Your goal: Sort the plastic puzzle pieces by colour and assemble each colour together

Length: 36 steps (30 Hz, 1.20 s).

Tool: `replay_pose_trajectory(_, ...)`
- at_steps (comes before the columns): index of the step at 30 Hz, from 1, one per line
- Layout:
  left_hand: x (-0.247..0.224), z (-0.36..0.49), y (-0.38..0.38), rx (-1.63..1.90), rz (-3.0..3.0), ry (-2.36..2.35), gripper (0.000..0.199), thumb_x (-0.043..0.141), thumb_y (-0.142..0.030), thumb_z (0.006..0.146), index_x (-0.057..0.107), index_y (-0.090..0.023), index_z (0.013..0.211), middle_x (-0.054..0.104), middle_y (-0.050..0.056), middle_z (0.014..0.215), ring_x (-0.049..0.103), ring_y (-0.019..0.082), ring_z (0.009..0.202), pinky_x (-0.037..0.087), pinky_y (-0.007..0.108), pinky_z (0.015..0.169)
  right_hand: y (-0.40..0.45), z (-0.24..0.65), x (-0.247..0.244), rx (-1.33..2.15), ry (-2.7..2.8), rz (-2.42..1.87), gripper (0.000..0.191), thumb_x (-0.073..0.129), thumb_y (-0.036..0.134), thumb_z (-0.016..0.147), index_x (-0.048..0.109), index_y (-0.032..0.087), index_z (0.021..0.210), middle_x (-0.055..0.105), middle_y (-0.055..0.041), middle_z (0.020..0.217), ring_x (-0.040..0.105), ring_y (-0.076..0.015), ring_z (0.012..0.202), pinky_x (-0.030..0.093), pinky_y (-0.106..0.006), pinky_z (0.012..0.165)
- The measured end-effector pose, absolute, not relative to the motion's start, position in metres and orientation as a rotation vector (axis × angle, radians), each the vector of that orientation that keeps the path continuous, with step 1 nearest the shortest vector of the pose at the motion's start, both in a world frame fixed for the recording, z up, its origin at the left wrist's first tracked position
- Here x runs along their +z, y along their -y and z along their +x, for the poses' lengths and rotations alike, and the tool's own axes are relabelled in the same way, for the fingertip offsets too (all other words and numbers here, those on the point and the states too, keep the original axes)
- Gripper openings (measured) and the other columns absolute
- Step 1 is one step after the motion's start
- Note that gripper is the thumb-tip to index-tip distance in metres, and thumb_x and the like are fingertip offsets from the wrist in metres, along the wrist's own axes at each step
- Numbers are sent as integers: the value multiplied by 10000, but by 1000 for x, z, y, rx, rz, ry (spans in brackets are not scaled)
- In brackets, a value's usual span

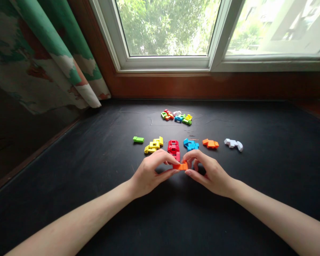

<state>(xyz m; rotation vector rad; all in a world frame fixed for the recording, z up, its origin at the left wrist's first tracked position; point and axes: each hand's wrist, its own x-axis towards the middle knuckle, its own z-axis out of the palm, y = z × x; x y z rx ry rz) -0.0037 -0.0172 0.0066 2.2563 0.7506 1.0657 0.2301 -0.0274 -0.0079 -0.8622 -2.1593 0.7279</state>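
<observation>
Small orange plastic-looking block piece at near end of red blocky cluster, contact unclear. Left hand: thumb and fingertips nearly together, pinching left end. Right hand: similar pinch, right end. Risk: uneven push could twist piece loose; stray knuckles could knock yellow blocky cluster, left, or blue blocky cluster, right.

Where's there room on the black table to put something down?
There's bare black table between the left forearm and right forearm, left of the green block, and right of the white pieces. It's crowded where the left hand and right hand hold an orange piece, close to the red pieces, and in the colorful pile nearer the window.
</observation>
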Motion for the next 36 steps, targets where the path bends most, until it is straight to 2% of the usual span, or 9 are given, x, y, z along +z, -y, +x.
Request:
replay_pose_trajectory(18,6,-3,16,1058,2263,-732,132,718,-118,839,667,-138,959,715,63,927,644,163,863,526,262,789,27,230,-10,722,2147,-838,208,596,215,937,501,216,1121,628,-65,1026,563,-131,728,515,-254,639)
replay_pose_trajectory(26,7,-4,17,981,2242,-831,144,689,-211,875,669,-144,1001,718,67,937,654,182,880,534,290,794,28,230,-10,663,2138,-819,199,598,213,936,497,222,1108,632,-62,1027,573,-129,713,516,-246,625)
replay_pose_trajectory(36,10,-3,18,967,2244,-816,113,661,-186,891,672,-127,986,716,70,918,645,175,863,507,278,792,28,230,-11,621,2146,-803,197,597,200,936,497,221,1105,630,-62,1019,580,-128,716,515,-242,620)
